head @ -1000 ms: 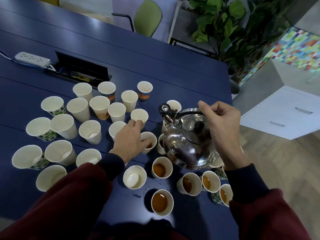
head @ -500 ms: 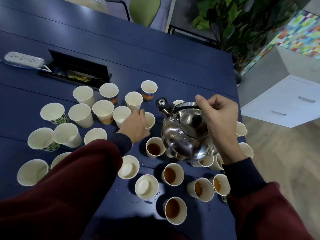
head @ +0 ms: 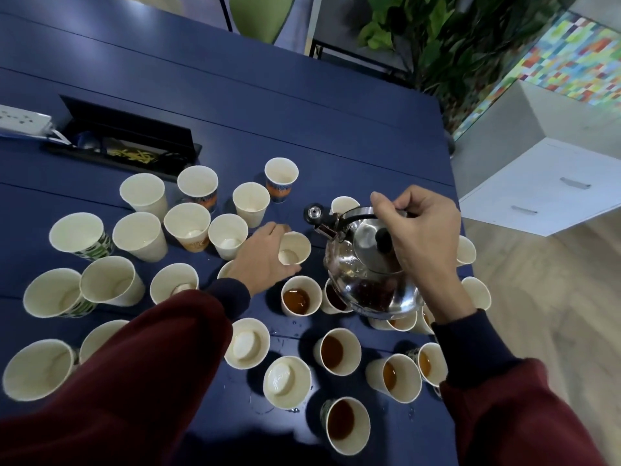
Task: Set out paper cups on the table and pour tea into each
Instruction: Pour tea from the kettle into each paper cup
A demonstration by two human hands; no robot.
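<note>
Upper left: power strip (head: pixel 20 121) cut by the frame edge. Top: green chair (head: pixel 262 15) cropped. Centre right: kettle (head: pixel 366 274) hides parts of several cups (head: pixel 331 302). Lower left: sleeve (head: pixel 134 381) overlaps a paper cup (head: pixel 97 338).

Left grip (head: pixel 263 257) stretched forward, fingers curled in grasp. Right grip (head: pixel 423 230) held higher, knuckles up, fingers hooked tight. Forearms both extended.

An office meeting room: a long blue bench (head: pixel 302 122) with a built-in cable box (head: pixel 127 142), a green chair (head: pixel 262 15), a white drawer cabinet (head: pixel 544 190).
</note>
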